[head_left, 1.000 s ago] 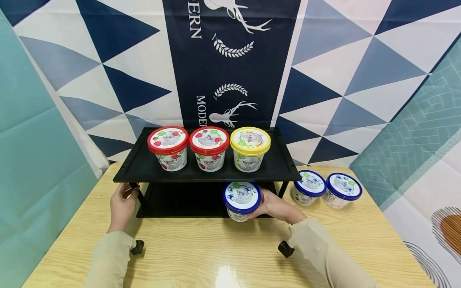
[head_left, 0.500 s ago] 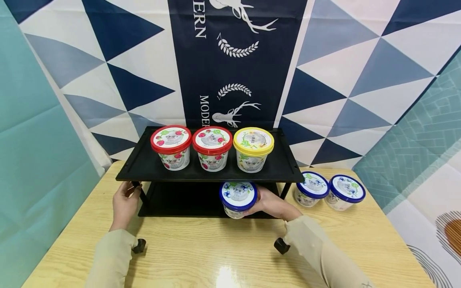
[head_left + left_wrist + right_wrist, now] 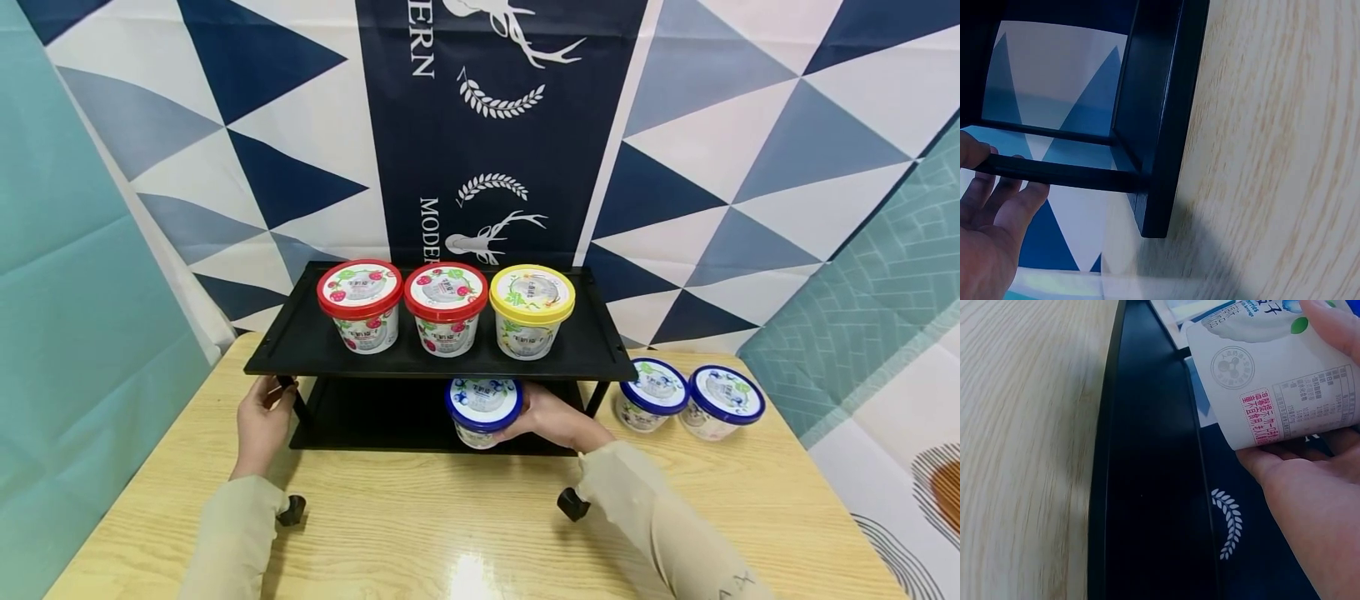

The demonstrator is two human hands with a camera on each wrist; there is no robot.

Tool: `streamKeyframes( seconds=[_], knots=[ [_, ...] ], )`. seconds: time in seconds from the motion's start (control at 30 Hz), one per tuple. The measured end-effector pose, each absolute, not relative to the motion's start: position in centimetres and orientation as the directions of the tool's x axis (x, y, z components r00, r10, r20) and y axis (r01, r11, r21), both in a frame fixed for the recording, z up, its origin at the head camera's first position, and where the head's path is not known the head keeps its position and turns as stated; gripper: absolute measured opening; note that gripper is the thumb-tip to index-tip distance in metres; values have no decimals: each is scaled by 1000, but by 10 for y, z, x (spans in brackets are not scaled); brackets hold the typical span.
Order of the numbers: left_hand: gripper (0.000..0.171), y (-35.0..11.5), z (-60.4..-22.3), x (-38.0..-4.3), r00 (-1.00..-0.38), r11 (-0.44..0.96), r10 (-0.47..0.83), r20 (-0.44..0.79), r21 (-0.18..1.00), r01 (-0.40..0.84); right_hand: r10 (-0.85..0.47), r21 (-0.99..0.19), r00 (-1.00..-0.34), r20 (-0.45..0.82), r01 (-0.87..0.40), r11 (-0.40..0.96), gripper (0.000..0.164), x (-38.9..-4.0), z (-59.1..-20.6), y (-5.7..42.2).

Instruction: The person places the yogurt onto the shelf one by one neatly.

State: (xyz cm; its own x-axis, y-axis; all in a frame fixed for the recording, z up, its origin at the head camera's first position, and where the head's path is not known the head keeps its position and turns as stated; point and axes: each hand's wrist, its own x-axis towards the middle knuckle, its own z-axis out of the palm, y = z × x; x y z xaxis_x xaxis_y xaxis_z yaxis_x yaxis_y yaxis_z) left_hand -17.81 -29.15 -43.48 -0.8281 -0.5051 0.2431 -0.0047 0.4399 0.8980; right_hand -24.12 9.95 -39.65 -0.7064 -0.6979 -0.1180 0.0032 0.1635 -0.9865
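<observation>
My right hand [image 3: 550, 417] grips a white tub with a blue lid [image 3: 483, 406], printed with blueberries. It holds the tub at the front of the black two-tier rack [image 3: 442, 364], below the top shelf and over the lower one. In the right wrist view the tub's side [image 3: 1272, 381] is tilted, with fingers under it and the thumb along its wall. My left hand [image 3: 262, 421] is at the rack's left front leg. The left wrist view shows thumb and fingers pinching that leg [image 3: 1066, 175] from both sides.
On the top shelf stand two red-lidded tubs [image 3: 360, 292] [image 3: 446, 293] and a yellow-lidded tub [image 3: 532, 296]. Two more blue-lidded tubs [image 3: 654, 386] [image 3: 723, 396] stand on the wooden table [image 3: 420, 525] right of the rack. A patterned cloth [image 3: 495, 158] hangs behind.
My right hand has carried the blue-lidded tub left and a little farther in, toward the lower shelf. My left hand stays on the rack's leg. The head view has shifted slightly.
</observation>
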Motion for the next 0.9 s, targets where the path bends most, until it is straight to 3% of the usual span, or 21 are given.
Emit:
streamKeyframes(
  seconds=[0.6,0.9],
  knots=[
    [32,-293,-434,-178,-841,428,-503,200,903,-40,-724,-986,-685,-77,-55,157,91,-248,-394,79],
    [32,-291,-430,-176,-846,409,-491,209,913,-12,-750,-993,-654,-100,15,119,86,-254,-395,65]
  ],
)
